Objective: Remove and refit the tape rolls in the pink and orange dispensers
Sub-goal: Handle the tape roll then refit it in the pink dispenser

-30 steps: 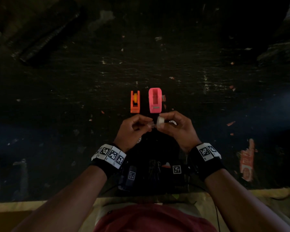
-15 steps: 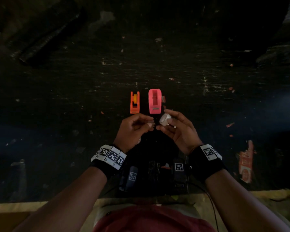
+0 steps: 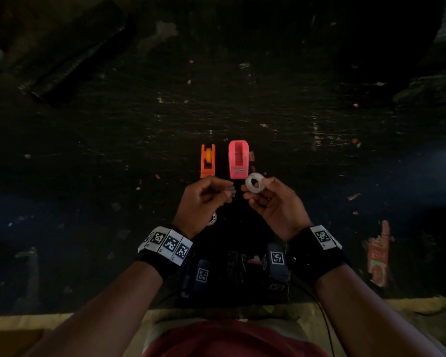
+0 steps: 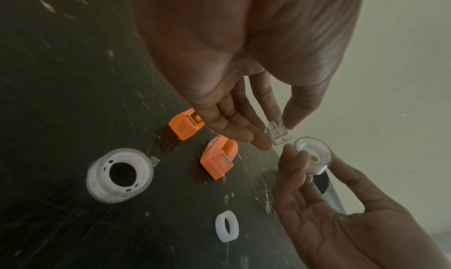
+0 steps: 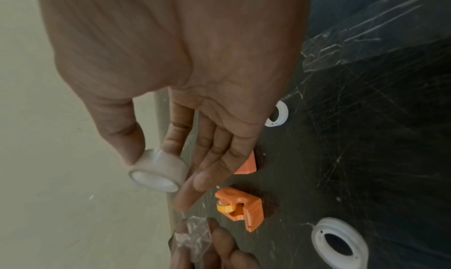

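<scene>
Your right hand [image 3: 273,204] pinches the clear tape roll [image 3: 254,183]; your left hand [image 3: 204,202] pinches its clear plastic core [image 4: 278,134], just short of the pink dispenser [image 3: 238,160].

head: dim, underexposed — corners dark | wrists: brighter, soft — fisheye-warped edges

We are looking at dim scene: black scratched tabletop [image 3: 93,155] filling view, pale debris flecks lying scattered, clear tape strip [image 5: 366,41] sticking down, pale wall [image 4: 400,80] showing beyond edge.
</scene>
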Tool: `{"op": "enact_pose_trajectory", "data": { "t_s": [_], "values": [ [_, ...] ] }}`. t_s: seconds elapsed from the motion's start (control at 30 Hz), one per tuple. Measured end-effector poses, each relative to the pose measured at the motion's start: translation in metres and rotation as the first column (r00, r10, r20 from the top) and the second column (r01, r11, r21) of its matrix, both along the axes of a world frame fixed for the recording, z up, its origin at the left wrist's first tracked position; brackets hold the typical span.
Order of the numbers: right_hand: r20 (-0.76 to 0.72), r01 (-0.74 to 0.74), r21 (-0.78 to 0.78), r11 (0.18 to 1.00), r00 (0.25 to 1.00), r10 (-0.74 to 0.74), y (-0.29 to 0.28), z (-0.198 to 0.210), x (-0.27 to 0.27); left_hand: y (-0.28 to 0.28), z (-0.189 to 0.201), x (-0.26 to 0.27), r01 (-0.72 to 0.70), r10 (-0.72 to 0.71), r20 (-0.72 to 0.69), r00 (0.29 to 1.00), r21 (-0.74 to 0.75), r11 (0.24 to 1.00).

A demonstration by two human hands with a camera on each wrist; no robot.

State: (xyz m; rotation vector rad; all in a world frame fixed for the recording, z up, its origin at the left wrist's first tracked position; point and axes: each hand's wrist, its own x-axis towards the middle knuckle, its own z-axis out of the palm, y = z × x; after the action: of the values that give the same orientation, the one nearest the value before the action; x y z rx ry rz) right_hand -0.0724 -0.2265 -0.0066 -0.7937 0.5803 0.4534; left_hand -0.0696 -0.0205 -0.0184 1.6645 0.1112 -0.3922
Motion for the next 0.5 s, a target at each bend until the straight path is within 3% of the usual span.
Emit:
{"op": "enact_pose_trajectory", "data": {
  "t_s": [0.3,0.5],
  "values": [
    [-0.011,0.005,0.053,0.999,1.000,-0.005,-0.0024,0.0050,-0.0009,-0.0035,0.0064,-0.0005,-0.007,0.007,0.005,1.000,-0.030,1.000],
    [0.155,-0.103,-0.040,0.994,0.982,0.108,-0.0048,0.0045,-0.0003,-0.0041,0.0089,0.0013,-0.009,0.010,0.013,1.000,-0.019,1.000]
  ]
}}
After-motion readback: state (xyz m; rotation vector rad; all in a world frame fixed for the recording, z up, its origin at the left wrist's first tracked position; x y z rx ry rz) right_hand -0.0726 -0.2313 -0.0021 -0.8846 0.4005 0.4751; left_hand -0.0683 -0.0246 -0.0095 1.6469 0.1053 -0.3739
